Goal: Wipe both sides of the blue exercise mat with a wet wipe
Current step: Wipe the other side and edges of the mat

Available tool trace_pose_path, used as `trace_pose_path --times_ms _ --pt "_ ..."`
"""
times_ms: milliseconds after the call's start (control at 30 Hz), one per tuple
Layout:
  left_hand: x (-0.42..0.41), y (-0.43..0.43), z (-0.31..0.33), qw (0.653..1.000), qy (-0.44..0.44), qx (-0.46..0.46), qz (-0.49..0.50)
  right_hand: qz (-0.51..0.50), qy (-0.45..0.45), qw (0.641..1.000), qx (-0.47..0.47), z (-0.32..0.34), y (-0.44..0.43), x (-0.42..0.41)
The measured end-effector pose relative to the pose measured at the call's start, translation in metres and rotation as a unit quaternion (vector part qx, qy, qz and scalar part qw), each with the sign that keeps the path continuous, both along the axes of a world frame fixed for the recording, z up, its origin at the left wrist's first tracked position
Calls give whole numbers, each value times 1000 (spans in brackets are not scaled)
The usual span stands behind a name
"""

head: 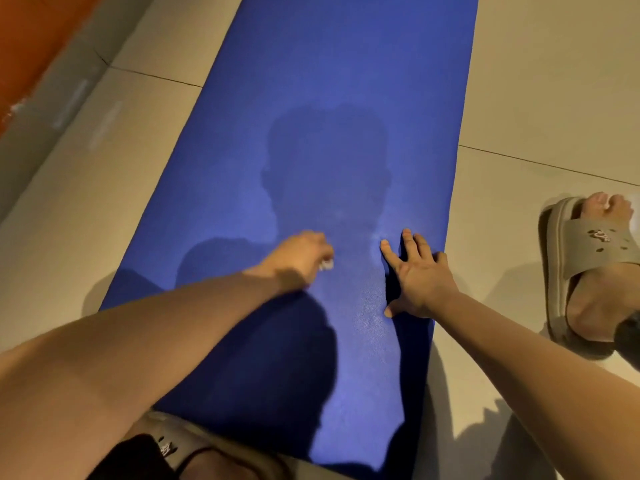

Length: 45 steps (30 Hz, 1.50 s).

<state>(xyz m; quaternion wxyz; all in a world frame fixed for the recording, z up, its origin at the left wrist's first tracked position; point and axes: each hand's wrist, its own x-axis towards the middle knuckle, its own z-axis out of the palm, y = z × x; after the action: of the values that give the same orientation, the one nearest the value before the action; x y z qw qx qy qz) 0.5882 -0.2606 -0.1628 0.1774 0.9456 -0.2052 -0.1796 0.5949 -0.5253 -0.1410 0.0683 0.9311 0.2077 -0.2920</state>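
The left hand [301, 254] is clutching what seems a wadded wipe [327, 265] on the mat [329, 81], the right hand [420, 277] pressing flat beside it. Beyond both hands the mat is lying unpinned, so hard strokes are risking bunching it

The blue exercise mat [329, 81] looks like soft foam or rubber. It is matt, with a fine pebbled grain that catches a faint sheen near its lower end. The wet wipe [327, 264], bunched in the left hand [299, 252], is white and crumpled, too blurred to show its weave. The floor [554, 81] is of large beige tiles, smooth with a dull satin finish and thin dark joints. The slipper [585, 244] is moulded taupe plastic or foam, matt and smooth. The orange wall [31, 39] looks painted and flat.
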Motion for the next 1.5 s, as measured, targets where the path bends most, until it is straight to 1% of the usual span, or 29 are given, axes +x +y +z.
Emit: trace_pose_path --times_ms 33,67,100,133,167,200,300,367,400,467,533,600,667,700,767,800,833,900,967,1033,1100,1167,1233,1267,1300,1367,1400,1433,1500 --pt "19 2 -1 995 -11 -18 97 1 1 1000 1 -3 -2 0" --pt "34 3 1 979 -10 -30 201 1 0 1000 2 -5 -3 -1" --pt "43 2 2 958 -2 -40 283 3 -2 1000 3 -7 -5 -1" --pt "45 -1 3 944 1 -51 325 5 -4 1000 5 -8 -6 -1" --pt "42 -6 5 943 4 -59 327 8 -3 1000 4 -7 -7 -1" --pt "31 -13 6 951 15 -63 304 9 0 1000 3 -6 -7 -1" --pt "-34 -35 4 981 26 -79 173 0 13 1000 6 1 -4 0" --pt "-77 -38 -1 994 26 -93 60 -10 32 999 10 10 -3 -2" --pt "-91 -37 -3 996 40 -80 -4 -18 41 999 15 14 -4 -4" --pt "-95 -33 -2 992 62 -52 -92 -49 49 997 14 20 -5 -18" --pt "-68 -27 -1 991 60 -15 -117 -78 57 995 -17 22 -8 -38" --pt "-33 -24 -2 998 25 -17 -63 -69 67 994 -50 17 -10 -54" --pt "2 -24 -1 999 5 -18 50 -43 47 996 -61 11 -13 -57" --pt "17 -25 -1 991 8 -29 130 -33 41 997 -59 9 -13 -56" --pt "35 -35 1 957 41 -67 278 -22 39 998 -54 7 -15 -55" --pt "36 -44 1 946 48 -82 310 -21 37 998 -52 6 -18 -55" --pt "32 -52 3 947 46 -84 308 -21 39 998 -47 5 -20 -54" --pt "6 -66 2 966 59 -85 237 -25 48 998 -36 2 -23 -55" --pt "-37 -71 -1 987 66 -81 122 -26 54 998 -30 3 -25 -53" --pt "-79 -66 0 996 53 -66 -15 -23 53 998 -24 4 -26 -51" --pt "-97 -59 -2 988 53 -61 -133 -18 46 999 -24 5 -26 -51" --pt "-84 -55 -2 973 58 -40 -221 -16 39 999 -20 6 -26 -51" --pt "-58 -58 -3 962 52 -12 -267 -19 35 999 -9 4 -26 -53" --pt "-42 -58 -5 967 48 -1 -249 -21 35 999 -6 3 -27 -53" --pt "-26 -59 -6 979 44 -2 -200 -21 34 999 -4 2 -28 -53" --pt "5 -58 -7 999 2 -17 -45 -21 36 999 -1 1 -30 -54" --pt "18 -58 -6 999 -7 -22 48 -20 38 999 1 0 -31 -54" --pt "26 -60 -6 990 -8 -31 136 -20 38 999 6 -1 -33 -54" --pt "25 -74 -4 965 0 -42 259 -20 35 999 18 -2 -36 -54"
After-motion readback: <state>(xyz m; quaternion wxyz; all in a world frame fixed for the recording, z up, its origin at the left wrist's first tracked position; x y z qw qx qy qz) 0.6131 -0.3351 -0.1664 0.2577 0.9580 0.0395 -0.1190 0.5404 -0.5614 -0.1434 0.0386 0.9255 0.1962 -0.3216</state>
